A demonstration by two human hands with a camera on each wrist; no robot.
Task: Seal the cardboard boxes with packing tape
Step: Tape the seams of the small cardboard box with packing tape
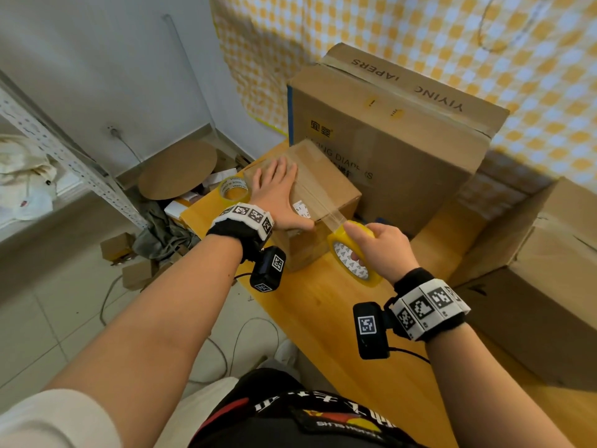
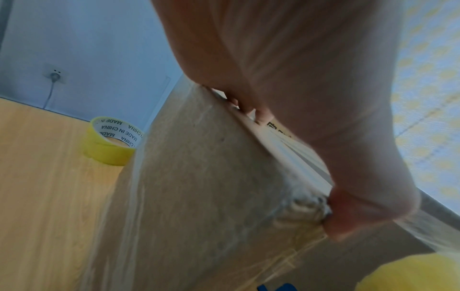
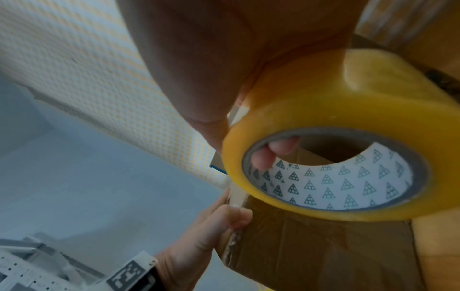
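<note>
- a yellow wooden table runs along a wall hung with yellow-and-white checked cloth; off its left edge, tiled floor with scrap cardboard and a metal rack.
- far left on the table a spare tape roll lies flat, just beside the small box, which sits near the table's left end.
- the left hand lies flat on top of the small box, fingers straight and together, thumb hooked over the near top edge, pinning the lid and the tape.
- a clear strip of tape stretches off the box's near edge to the tape roll.
- the right hand grips that roll just in front of the box, fingers curled through the core, thumb on the outer face.
- behind stands a large diaper box; further right, another big carton, cut off by the frame.
- step in hand, as i read it: running a strip across the top seam. next the roll likely has to go down the front face, be pressed on, then cut or torn; no cutter is in view.
- the seam itself is under the hand, and the left wrist view is blurred, so how well the tape has stuck is hard to judge.
</note>
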